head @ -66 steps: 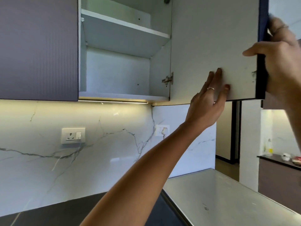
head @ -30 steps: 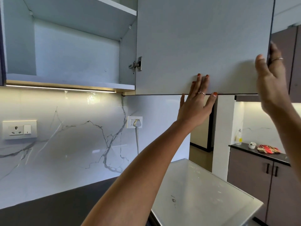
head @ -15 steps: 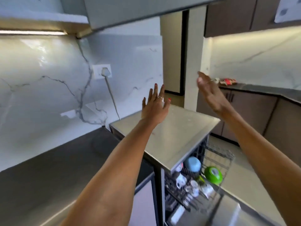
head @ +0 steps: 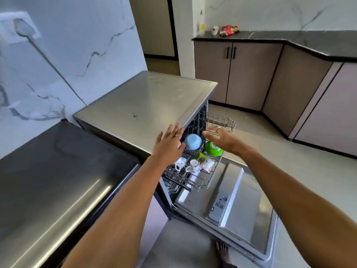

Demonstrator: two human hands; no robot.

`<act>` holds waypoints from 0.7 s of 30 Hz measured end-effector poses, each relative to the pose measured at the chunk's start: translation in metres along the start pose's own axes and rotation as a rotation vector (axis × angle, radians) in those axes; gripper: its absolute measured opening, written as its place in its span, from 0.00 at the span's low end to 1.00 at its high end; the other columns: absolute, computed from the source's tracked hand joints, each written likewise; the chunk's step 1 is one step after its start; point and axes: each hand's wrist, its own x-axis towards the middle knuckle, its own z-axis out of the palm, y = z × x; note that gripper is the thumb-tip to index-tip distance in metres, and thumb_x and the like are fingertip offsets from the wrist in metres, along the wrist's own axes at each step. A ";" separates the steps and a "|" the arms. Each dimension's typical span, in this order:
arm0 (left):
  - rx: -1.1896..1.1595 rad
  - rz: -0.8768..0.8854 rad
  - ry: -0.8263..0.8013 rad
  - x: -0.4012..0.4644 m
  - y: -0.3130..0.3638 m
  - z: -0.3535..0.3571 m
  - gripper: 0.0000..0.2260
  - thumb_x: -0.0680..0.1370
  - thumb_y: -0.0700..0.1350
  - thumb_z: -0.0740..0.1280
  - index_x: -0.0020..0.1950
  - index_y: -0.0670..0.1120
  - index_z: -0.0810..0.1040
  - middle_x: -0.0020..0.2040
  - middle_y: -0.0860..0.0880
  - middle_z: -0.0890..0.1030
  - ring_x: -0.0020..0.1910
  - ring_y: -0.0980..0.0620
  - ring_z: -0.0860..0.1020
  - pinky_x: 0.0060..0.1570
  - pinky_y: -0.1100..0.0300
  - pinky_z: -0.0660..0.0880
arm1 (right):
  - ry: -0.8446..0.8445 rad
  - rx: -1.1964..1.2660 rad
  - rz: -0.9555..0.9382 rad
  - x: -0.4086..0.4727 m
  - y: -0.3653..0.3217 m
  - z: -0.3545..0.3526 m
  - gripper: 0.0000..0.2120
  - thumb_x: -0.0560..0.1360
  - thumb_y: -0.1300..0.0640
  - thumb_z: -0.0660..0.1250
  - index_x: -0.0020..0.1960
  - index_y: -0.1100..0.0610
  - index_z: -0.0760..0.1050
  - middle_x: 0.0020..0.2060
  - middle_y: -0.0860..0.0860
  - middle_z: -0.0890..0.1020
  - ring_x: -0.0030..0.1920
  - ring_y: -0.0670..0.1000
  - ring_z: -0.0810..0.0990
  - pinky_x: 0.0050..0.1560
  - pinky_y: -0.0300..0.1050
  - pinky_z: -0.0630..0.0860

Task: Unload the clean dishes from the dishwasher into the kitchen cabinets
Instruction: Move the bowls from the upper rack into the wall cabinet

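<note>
Pale blue bowl, bright green bowl, white blue-flowered cups, grey-veined white marble wall, black countertop

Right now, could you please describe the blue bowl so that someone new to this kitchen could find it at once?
Start at the open dishwasher with the steel top and look into its pulled-out rack. The blue bowl sits upside down at the back, between the two reaching hands. It is the only pale blue piece, left of the green bowl and behind the white patterned cups.
</note>
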 end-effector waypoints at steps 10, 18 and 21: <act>0.049 -0.052 -0.442 0.044 0.034 0.102 0.26 0.82 0.49 0.54 0.78 0.48 0.49 0.79 0.51 0.48 0.77 0.50 0.43 0.74 0.48 0.44 | -0.263 -0.054 0.231 0.022 0.137 0.050 0.34 0.76 0.37 0.57 0.74 0.58 0.62 0.70 0.59 0.69 0.70 0.57 0.68 0.69 0.48 0.64; 0.080 -0.158 -0.617 0.086 0.031 0.145 0.28 0.81 0.51 0.55 0.78 0.47 0.49 0.79 0.51 0.47 0.77 0.48 0.44 0.75 0.45 0.47 | -0.404 -0.072 0.243 0.066 0.183 0.064 0.34 0.76 0.38 0.59 0.73 0.58 0.62 0.70 0.58 0.69 0.67 0.57 0.71 0.67 0.46 0.66; 0.055 -0.207 -0.649 0.101 0.025 0.161 0.28 0.81 0.51 0.55 0.78 0.48 0.49 0.79 0.49 0.48 0.77 0.47 0.44 0.75 0.45 0.45 | -0.446 -0.098 0.208 0.084 0.189 0.071 0.33 0.77 0.40 0.59 0.74 0.60 0.62 0.72 0.57 0.67 0.71 0.55 0.67 0.70 0.45 0.62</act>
